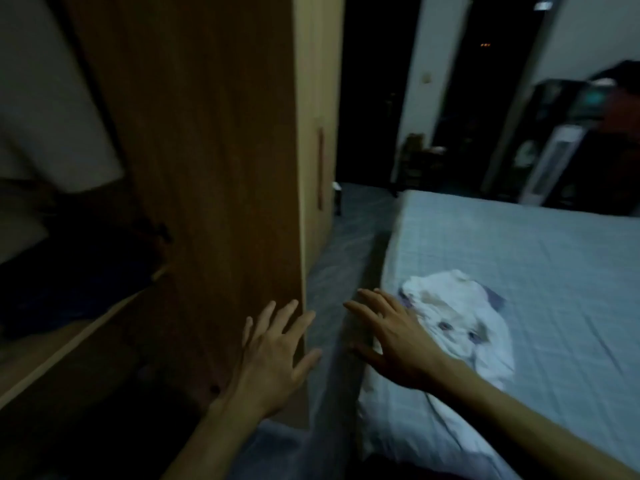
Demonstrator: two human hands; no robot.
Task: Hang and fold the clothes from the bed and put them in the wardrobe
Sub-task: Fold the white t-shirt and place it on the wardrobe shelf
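Right hand (394, 344), fingers spread and empty, is nearer the crumpled white garment (464, 317) lying just right of it at lower-centre frame; left hand (273, 351) likewise spread.

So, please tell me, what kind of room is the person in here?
Most likely a bedroom at home. A bed with a pale checked sheet fills the right side, a white garment lies crumpled on it, and a wooden wardrobe stands open on the left, dark clothes on its shelf.
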